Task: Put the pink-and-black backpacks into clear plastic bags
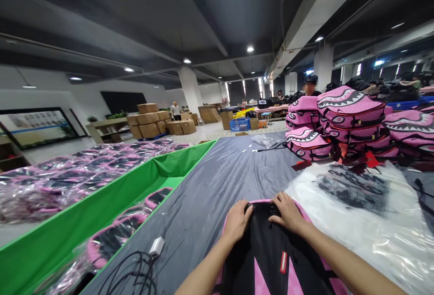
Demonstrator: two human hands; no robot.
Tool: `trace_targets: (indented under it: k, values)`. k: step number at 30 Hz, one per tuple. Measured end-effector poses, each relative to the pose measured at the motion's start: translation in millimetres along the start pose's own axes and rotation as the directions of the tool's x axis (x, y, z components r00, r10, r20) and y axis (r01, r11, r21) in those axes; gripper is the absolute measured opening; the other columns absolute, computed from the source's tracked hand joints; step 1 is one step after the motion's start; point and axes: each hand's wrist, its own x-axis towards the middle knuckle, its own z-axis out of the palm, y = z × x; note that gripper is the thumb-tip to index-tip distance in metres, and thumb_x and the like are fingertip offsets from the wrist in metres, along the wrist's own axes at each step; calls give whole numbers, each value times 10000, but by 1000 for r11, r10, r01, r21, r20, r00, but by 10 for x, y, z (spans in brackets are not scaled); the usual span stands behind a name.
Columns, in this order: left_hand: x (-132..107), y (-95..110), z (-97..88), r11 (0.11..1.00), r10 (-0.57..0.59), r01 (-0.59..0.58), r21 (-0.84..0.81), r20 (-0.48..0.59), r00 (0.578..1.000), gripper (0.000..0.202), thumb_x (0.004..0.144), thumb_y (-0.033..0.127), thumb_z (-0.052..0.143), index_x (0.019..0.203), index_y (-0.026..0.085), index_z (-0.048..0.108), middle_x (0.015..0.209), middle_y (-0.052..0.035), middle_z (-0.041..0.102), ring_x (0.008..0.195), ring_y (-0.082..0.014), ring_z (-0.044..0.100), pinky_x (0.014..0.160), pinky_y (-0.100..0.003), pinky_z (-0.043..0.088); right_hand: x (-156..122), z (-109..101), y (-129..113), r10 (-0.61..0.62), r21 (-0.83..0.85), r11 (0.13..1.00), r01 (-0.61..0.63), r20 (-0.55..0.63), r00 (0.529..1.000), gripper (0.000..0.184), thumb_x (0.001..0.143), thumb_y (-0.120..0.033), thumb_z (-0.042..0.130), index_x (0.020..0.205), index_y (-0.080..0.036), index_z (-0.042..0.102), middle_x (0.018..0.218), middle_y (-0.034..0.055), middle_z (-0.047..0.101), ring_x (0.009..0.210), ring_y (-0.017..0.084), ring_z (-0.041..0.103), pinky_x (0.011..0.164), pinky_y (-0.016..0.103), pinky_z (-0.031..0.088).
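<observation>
A black and pink backpack [267, 241] lies in front of me on the grey-covered table [200, 204], its lower part cut off by the frame. My left hand [238, 219] grips the left side of its far end, fingers bent over the pink edge. On the right side of that end, my right hand [287, 211] is closed the same way, thumb pointing inward. A small red and white label [283, 262] shows on the black fabric between my forearms. Right of the bag is a large clear plastic sheet or bag [366, 222] with dark print.
Stacked pink shark-face backpacks [352, 110] stand at the back right. Left of the table, a green-walled bin [135, 191] holds plastic-wrapped bags, with more wrapped bags [84, 168] beyond. A white adapter [157, 246] with black cables lies near the left edge. People and cartons [149, 123] are farther off.
</observation>
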Motion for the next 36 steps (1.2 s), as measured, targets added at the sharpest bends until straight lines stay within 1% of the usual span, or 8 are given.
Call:
trace_targets:
  k: [7, 11, 14, 19, 23, 28, 31, 36]
  values:
    - [-780, -150, 467, 975, 222, -201, 98, -314, 923, 335, 928, 234, 542, 1253, 175, 594, 1204, -118, 641, 1180, -283, 601, 1046, -489, 496, -705, 176, -92, -119, -54, 992, 111, -184, 976, 466, 904, -246, 616, 1365, -236, 551, 1266, 131, 602, 1220, 316, 550, 1061, 538, 461]
    - [-1166, -233, 642, 959, 276, -247, 141, -261, 925, 402, 910, 326, 610, 1281, 171, 584, 1173, -123, 646, 1151, -315, 607, 1015, -509, 517, -1037, 115, -176, -134, -36, 991, 131, -102, 986, 435, 891, -212, 605, 1325, -187, 589, 1208, 145, 630, 1187, 322, 564, 1054, 542, 473]
    - [-1064, -258, 592, 966, 254, -250, 70, -51, 966, 385, 889, 386, 637, 1223, 194, 629, 1123, -105, 664, 1082, -297, 627, 971, -464, 532, -1058, 42, -190, -100, 5, 995, 100, 37, 994, 443, 889, -261, 633, 1326, -190, 598, 1238, 145, 631, 1193, 325, 565, 1055, 531, 467]
    - [-424, -263, 519, 987, 83, -110, 116, 210, 974, 435, 848, 480, 655, 1130, 149, 679, 1141, -138, 672, 1146, -321, 597, 1044, -454, 459, -633, 148, -81, 80, 21, 996, -88, 256, 963, 517, 860, -415, 719, 1303, -170, 611, 1245, 148, 640, 1174, 317, 591, 1050, 465, 463]
    - [-288, -207, 543, 986, 9, -42, 159, 200, 980, 571, 866, 508, 589, 1259, 95, 623, 1264, -191, 642, 1231, -346, 566, 1086, -470, 418, -282, 445, 9, 172, -21, 985, -173, 266, 948, 597, 822, -527, 756, 1248, -133, 614, 1224, 172, 631, 1164, 341, 586, 1051, 484, 451]
    - [-480, 118, 670, 980, 67, -111, 165, 255, 965, 896, 879, 641, 526, 1569, 105, 327, 1657, -213, 268, 1552, -401, 169, 1236, -594, 166, -243, 712, 25, 161, -3, 987, -163, 168, 972, 480, 966, -418, 579, 1312, -86, 564, 1256, 222, 605, 1196, 358, 559, 1057, 548, 436]
    - [-521, 263, 766, 977, 66, -142, 162, 400, 914, 905, 917, 624, 481, 1601, 84, 237, 1680, -204, 186, 1573, -361, 67, 1259, -582, 115, -313, 675, 11, 132, 19, 990, -136, 148, 980, 358, 1001, -231, 449, 1330, -152, 566, 1288, 151, 611, 1222, 278, 563, 1085, 469, 444]
    - [-573, 189, 876, 971, 105, -161, 178, 289, 952, 837, 934, 596, 515, 1608, 173, 257, 1685, -181, 168, 1567, -365, 60, 1249, -617, 161, -185, 317, 176, 86, 5, 996, -88, 167, 982, 558, 867, -66, 518, 1410, -197, 525, 1496, 119, 487, 1411, 246, 427, 1172, 422, 367]
